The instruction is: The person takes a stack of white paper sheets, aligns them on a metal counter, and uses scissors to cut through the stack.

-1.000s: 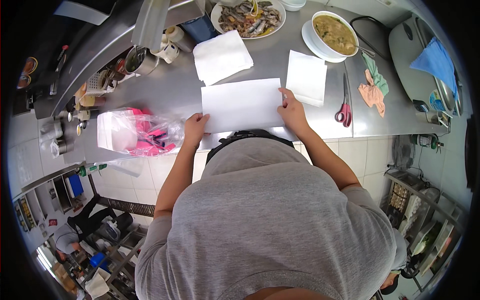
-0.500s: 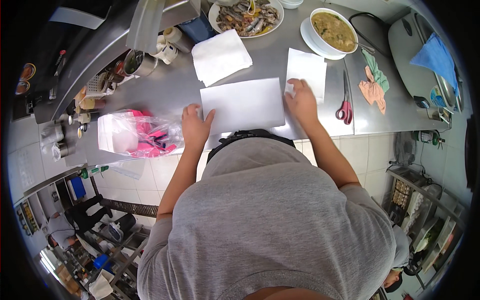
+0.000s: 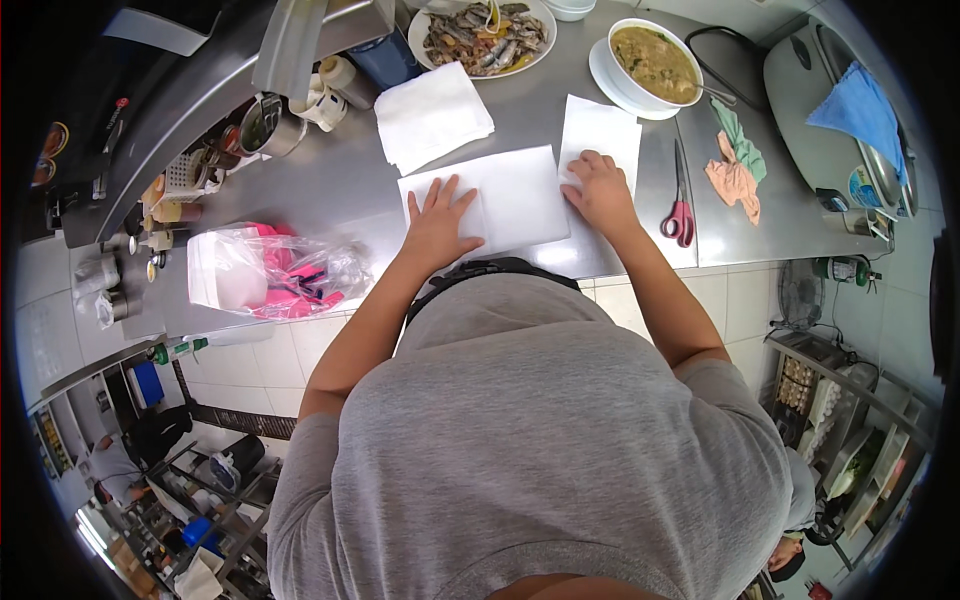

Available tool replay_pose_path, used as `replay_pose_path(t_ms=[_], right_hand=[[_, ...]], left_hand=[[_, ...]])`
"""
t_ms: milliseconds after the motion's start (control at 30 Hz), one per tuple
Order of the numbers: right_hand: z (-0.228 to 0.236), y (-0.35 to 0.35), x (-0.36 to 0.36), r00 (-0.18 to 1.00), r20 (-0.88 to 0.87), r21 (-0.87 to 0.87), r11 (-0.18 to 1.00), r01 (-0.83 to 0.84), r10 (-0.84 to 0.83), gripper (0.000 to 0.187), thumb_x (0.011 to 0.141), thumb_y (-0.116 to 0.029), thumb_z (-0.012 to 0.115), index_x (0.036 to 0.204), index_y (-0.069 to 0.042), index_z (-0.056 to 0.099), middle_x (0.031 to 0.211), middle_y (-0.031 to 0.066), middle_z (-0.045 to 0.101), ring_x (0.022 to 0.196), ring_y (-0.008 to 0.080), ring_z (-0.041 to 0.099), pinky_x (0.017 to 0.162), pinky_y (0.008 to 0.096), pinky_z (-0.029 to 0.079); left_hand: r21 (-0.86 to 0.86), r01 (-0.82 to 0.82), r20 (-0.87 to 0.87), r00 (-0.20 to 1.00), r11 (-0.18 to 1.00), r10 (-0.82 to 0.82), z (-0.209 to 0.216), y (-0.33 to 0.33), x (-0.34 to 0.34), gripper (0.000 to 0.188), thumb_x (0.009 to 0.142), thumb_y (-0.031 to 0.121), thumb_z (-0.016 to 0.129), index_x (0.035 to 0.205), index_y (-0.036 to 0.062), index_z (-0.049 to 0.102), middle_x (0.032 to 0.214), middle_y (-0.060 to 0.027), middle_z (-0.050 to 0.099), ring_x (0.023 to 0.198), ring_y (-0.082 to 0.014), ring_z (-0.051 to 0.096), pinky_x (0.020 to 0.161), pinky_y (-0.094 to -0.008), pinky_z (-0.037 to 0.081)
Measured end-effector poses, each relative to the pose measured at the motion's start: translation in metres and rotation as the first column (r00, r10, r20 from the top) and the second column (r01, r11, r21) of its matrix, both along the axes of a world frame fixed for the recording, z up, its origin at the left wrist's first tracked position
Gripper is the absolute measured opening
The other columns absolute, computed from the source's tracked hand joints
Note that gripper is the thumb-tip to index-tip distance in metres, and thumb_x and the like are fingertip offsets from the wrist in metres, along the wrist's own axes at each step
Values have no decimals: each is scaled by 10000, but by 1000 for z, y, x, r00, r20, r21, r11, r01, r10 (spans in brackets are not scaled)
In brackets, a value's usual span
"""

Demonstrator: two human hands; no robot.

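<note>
A large sheet of white paper [image 3: 525, 205] lies on the steel counter right in front of me. Its left part is under my left hand [image 3: 440, 225], which rests flat with the fingers spread. My right hand [image 3: 603, 200] touches the smaller white paper [image 3: 602, 125] to the right of it, fingers loosely bent and thumb apart, gripping nothing. Beyond the large sheet is a stack of white paper [image 3: 432, 115]. Scissors with red handles [image 3: 679, 222] lie to the right of my right hand.
At the counter's back stand a plate of cooked fish [image 3: 545, 42] and a bowl of soup [image 3: 655, 65]. Green and peach cloths [image 3: 735, 185] lie right; a clear bag with pink packaging [image 3: 265, 275] sits left. Bottles and a metal pot [image 3: 275, 130] stand far left.
My left hand has moved from the large sheet's left edge onto its surface and flattened. The right hand has shifted onto the smaller paper. The large sheet is slightly tilted.
</note>
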State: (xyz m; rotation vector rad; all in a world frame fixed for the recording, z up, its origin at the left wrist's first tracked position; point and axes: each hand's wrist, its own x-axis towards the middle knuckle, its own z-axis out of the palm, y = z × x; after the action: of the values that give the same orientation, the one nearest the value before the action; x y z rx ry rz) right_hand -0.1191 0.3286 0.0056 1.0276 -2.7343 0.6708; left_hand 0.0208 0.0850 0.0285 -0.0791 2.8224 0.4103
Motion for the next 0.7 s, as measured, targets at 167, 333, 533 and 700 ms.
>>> replay_pose_path(t_ms=[167,333,533,700], right_hand=[[-5,-5,-1,993,91,-13,997,79,-77,143,747,-145,661,872,-77,643,1005,85,584,930,298,539,786,414,428],[-9,-10,-3,996,43,-77,994,83,-80,108,747,-128,647,844,-81,647,956,74,589,919,274,539,775,405,421],[47,-29,6,720,693,-408,835,370,19,127,825,-147,636,882,-34,650,820,55,634,764,181,580,745,292,448],[85,-52,22,330,843,-538,680,497,425,155,888,-142,582,893,-4,653,787,27,620,736,112,552,734,255,452]], left_hand=[[-29,-19,63,998,999,21,5,0,-3,782,694,419,735,1369,191,412,1496,-114,211,1393,-301,157,1077,-616,101],[9,-54,25,998,998,54,4,0,-1,754,715,402,722,1363,160,420,1478,-132,254,1381,-325,182,1082,-603,111],[681,-138,-10,980,719,197,37,13,-9,774,795,328,692,1415,76,303,1466,-180,267,1331,-357,300,1072,-493,245],[903,-231,130,950,363,283,48,32,-18,792,865,248,638,1458,69,145,1454,-146,300,1284,-277,384,1024,-401,344]])
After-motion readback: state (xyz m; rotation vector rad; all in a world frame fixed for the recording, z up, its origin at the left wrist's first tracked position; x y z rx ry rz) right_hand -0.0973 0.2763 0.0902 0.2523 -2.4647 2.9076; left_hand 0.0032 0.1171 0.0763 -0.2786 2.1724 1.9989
